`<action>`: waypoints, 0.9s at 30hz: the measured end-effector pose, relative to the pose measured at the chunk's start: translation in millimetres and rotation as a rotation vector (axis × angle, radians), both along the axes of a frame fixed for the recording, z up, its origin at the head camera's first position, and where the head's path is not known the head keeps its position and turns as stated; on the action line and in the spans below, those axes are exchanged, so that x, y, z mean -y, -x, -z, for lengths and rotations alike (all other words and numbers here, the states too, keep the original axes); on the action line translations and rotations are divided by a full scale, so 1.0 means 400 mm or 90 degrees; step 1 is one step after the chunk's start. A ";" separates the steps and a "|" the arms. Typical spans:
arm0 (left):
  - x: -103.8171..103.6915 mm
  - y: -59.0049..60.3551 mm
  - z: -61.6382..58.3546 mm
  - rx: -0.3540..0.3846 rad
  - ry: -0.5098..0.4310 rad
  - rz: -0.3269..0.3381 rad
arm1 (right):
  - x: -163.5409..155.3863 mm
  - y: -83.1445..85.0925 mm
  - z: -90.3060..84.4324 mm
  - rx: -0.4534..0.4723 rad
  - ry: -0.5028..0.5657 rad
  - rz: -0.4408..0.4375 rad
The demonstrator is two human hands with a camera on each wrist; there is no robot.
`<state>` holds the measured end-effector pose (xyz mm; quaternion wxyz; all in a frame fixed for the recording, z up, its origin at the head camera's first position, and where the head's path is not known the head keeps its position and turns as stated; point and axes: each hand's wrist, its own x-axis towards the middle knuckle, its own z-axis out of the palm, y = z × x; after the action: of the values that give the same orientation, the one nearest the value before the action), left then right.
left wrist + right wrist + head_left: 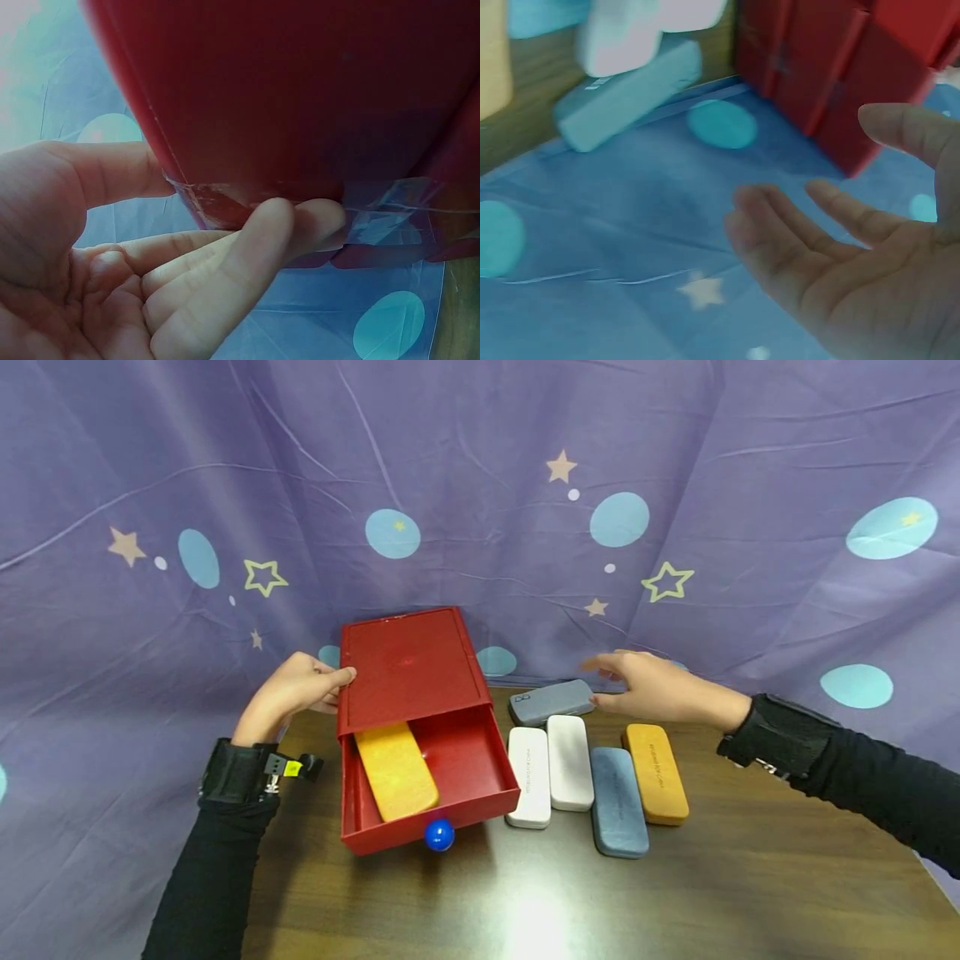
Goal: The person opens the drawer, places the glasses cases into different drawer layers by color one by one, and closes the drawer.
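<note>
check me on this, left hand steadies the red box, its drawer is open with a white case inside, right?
Not quite: the case in the open drawer is orange-yellow, not white, as the head view shows. The left hand does hold the red box.

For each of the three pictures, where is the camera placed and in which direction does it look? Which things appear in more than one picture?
Head: worn on the head, looking forward and down at the table; both forearms, left hand and right hand show.
Left wrist: beside the left hand, looking along its fingers gripping the red drawer box.
Right wrist: under the right hand, looking past its open palm toward the gray-blue case.
Shared: the red drawer box and the purple cloth appear in all three views.
</note>
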<state>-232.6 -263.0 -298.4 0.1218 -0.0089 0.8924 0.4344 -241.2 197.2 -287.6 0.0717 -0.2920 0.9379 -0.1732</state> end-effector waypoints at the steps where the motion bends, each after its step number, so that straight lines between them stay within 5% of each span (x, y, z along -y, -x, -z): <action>1: 0.000 -0.001 -0.001 -0.002 -0.001 -0.001 | -0.013 0.001 0.014 -0.003 -0.003 0.010; 8: 0.000 -0.002 0.001 -0.007 -0.013 -0.004 | -0.074 0.028 0.097 -0.014 0.031 0.015; 16: -0.001 -0.001 0.006 -0.006 -0.011 -0.001 | -0.100 0.113 0.195 -0.012 0.053 0.010; 27: -0.003 -0.003 0.000 0.001 -0.002 -0.009 | -0.074 0.226 0.259 0.016 0.023 -0.042</action>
<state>-231.3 -261.9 -298.5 0.1197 -0.0151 0.8914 0.4370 -331.6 226.8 -391.2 0.0836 -0.3221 0.9234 -0.1916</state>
